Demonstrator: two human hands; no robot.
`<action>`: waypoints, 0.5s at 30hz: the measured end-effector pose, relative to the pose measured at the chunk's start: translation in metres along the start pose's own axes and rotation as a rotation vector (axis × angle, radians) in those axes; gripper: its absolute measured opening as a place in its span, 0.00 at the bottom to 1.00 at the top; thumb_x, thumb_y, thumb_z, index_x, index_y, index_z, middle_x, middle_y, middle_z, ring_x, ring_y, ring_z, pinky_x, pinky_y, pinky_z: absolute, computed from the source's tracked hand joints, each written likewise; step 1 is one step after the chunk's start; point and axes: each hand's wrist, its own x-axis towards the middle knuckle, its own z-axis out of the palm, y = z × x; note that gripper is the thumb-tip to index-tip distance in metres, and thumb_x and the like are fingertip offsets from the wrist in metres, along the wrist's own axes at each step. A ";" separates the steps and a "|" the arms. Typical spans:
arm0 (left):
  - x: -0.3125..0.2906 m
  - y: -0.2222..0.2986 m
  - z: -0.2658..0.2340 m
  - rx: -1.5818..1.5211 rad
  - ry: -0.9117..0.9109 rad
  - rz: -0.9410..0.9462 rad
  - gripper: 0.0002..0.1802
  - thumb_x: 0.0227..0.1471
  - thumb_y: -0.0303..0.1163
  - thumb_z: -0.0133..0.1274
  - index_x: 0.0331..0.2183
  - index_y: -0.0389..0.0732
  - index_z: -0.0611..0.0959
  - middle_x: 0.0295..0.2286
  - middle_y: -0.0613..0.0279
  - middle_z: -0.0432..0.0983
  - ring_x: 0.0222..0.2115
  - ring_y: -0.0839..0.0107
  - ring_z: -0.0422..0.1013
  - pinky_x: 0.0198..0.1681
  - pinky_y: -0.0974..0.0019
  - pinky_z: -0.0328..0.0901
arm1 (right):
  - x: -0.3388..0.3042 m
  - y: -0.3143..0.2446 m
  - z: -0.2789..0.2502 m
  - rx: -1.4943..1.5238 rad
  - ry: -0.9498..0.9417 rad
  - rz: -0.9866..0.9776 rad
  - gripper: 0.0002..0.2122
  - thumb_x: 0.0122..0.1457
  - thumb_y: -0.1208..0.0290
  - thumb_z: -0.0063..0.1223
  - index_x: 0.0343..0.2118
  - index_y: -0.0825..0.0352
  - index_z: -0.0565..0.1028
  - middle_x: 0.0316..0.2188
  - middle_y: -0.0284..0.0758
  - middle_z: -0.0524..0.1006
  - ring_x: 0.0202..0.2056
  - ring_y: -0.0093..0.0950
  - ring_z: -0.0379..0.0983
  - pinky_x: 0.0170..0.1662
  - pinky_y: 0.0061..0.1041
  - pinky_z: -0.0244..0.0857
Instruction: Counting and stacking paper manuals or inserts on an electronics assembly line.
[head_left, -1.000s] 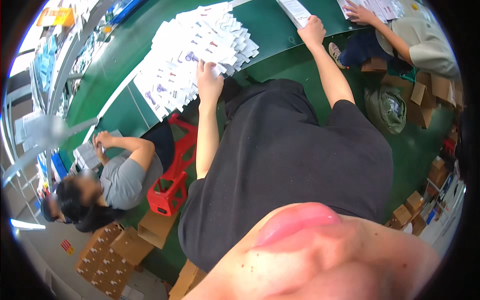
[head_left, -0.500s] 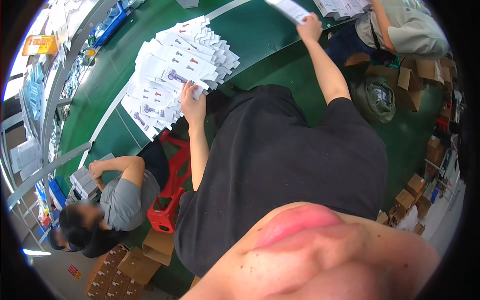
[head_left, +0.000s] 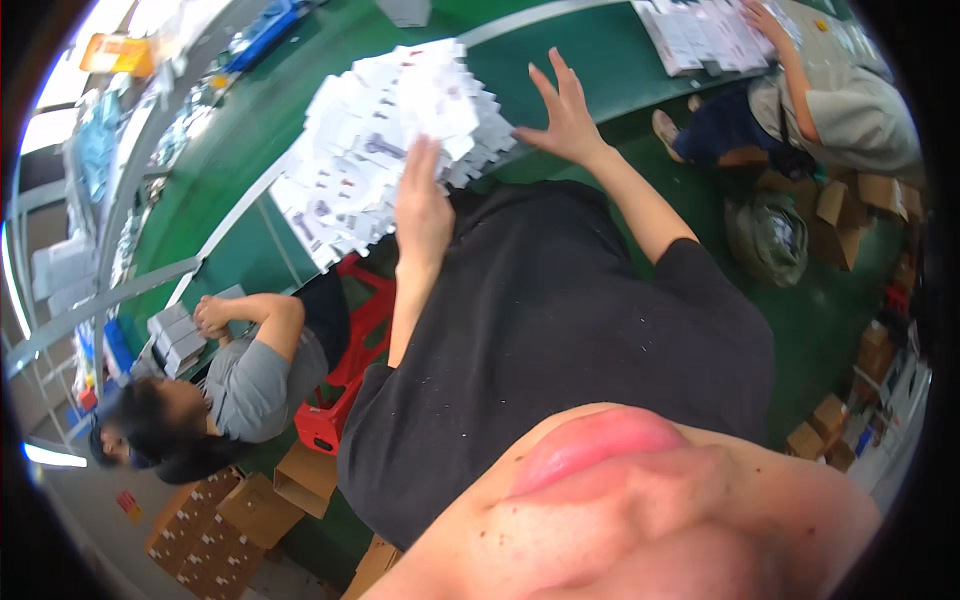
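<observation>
A spread pile of flat white printed cartons (head_left: pixel 345 160) lies overlapping on the green work table (head_left: pixel 545 40), with small dark and orange pictures on their faces. My left hand (head_left: pixel 424 215) is at the pile's near edge, its fingers pointing away from me over the cartons. Motion smears those fingers, so I cannot make out whether they grip a carton. Right of the pile, my right hand (head_left: pixel 568 118) hangs above the table edge with fingers spread and nothing in it. A pale, blurred carton (head_left: pixel 440 105) lies beyond my left fingertips.
At the far right, a person (head_left: pixel 840 125) reaches over a group of white cartons (head_left: pixel 690 40). On the left another person (head_left: pixel 250 390) sits by grey-white boxes (head_left: pixel 178 335). A red stool (head_left: pixel 345 390) stands beside me. Brown cardboard boxes (head_left: pixel 205 545) are stacked at lower left.
My right hand has let go of the white carton it held at the far right and has moved left toward the pile, fingers spreading. My left hand has shifted along the pile's near edge.
</observation>
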 end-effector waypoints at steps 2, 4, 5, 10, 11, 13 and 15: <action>0.013 0.020 -0.003 -0.075 -0.045 0.024 0.33 0.46 0.10 0.42 0.56 0.33 0.71 0.55 0.42 0.70 0.56 0.50 0.68 0.55 0.56 0.65 | 0.026 -0.028 0.005 0.041 0.049 -0.171 0.50 0.41 0.59 0.72 0.68 0.59 0.54 0.70 0.45 0.47 0.67 0.47 0.51 0.66 0.41 0.52; 0.022 0.033 0.001 -0.176 -0.165 -0.040 0.33 0.47 0.13 0.42 0.58 0.34 0.69 0.54 0.42 0.71 0.54 0.48 0.69 0.53 0.55 0.66 | 0.047 -0.047 0.009 0.076 0.039 -0.355 0.56 0.37 0.59 0.75 0.69 0.56 0.50 0.71 0.44 0.44 0.68 0.47 0.48 0.67 0.43 0.49; 0.024 0.037 0.000 -0.174 -0.185 -0.047 0.33 0.48 0.14 0.42 0.58 0.34 0.69 0.53 0.42 0.72 0.52 0.47 0.70 0.52 0.56 0.66 | 0.057 -0.052 0.011 0.115 0.011 -0.388 0.59 0.34 0.60 0.77 0.70 0.55 0.48 0.71 0.44 0.43 0.69 0.47 0.46 0.68 0.43 0.47; 0.030 0.022 -0.019 -0.548 -0.242 -0.389 0.26 0.53 0.19 0.45 0.55 0.32 0.70 0.42 0.46 0.75 0.38 0.63 0.73 0.43 0.68 0.68 | 0.067 -0.066 0.015 0.454 -0.215 -0.406 0.63 0.31 0.58 0.78 0.71 0.57 0.46 0.71 0.44 0.44 0.70 0.48 0.42 0.70 0.44 0.40; 0.029 0.015 -0.026 -0.722 -0.244 -0.561 0.26 0.53 0.19 0.47 0.55 0.31 0.70 0.40 0.49 0.76 0.36 0.68 0.72 0.41 0.72 0.67 | 0.059 -0.072 0.016 0.509 -0.185 -0.422 0.64 0.30 0.57 0.79 0.71 0.59 0.45 0.71 0.45 0.44 0.70 0.48 0.42 0.70 0.44 0.40; 0.022 0.008 -0.031 -0.909 -0.193 -0.603 0.26 0.51 0.20 0.49 0.54 0.31 0.72 0.37 0.51 0.76 0.34 0.70 0.71 0.39 0.74 0.66 | 0.043 -0.084 0.018 0.322 -0.307 -0.467 0.65 0.29 0.51 0.77 0.70 0.64 0.45 0.70 0.47 0.45 0.70 0.48 0.42 0.69 0.45 0.40; 0.017 0.001 -0.031 -1.120 -0.129 -0.667 0.26 0.50 0.21 0.52 0.53 0.31 0.73 0.35 0.53 0.76 0.32 0.72 0.70 0.36 0.76 0.65 | 0.031 -0.096 0.024 0.237 -0.379 -0.525 0.65 0.30 0.47 0.76 0.70 0.65 0.46 0.70 0.48 0.46 0.69 0.48 0.43 0.69 0.48 0.39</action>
